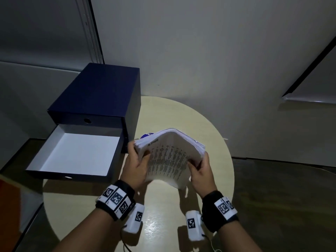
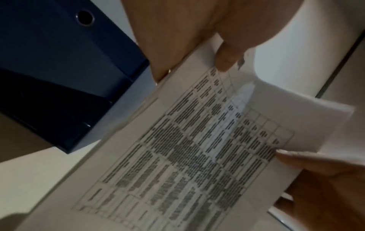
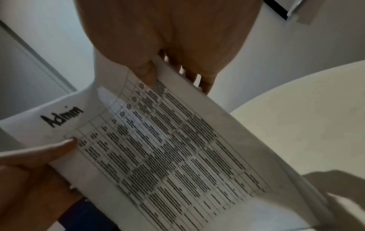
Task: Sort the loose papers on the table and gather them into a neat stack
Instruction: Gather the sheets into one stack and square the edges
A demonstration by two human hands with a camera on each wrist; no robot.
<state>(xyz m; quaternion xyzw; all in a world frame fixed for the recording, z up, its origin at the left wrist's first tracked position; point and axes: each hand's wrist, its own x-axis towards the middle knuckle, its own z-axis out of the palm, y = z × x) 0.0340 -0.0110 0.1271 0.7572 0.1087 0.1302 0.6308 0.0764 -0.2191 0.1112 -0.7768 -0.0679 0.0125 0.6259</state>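
Note:
A thick stack of papers (image 1: 168, 157) is held up on edge above the round table (image 1: 214, 128), bowed toward me. Its front sheet (image 2: 187, 156) carries a printed table, with "Admin" handwritten (image 3: 61, 117) near one corner. My left hand (image 1: 137, 164) grips the stack's left side, thumb (image 2: 229, 57) on the front sheet. My right hand (image 1: 201, 170) grips the right side, thumb (image 3: 146, 71) on the front and fingers behind. A blue-printed sheet (image 1: 147, 135) peeks out at the stack's back.
A dark blue drawer box (image 1: 101, 95) stands at the table's left, its lower drawer (image 1: 76, 151) pulled out with a white inside that holds nothing. Walls stand behind the table. A dark floor lies to the right.

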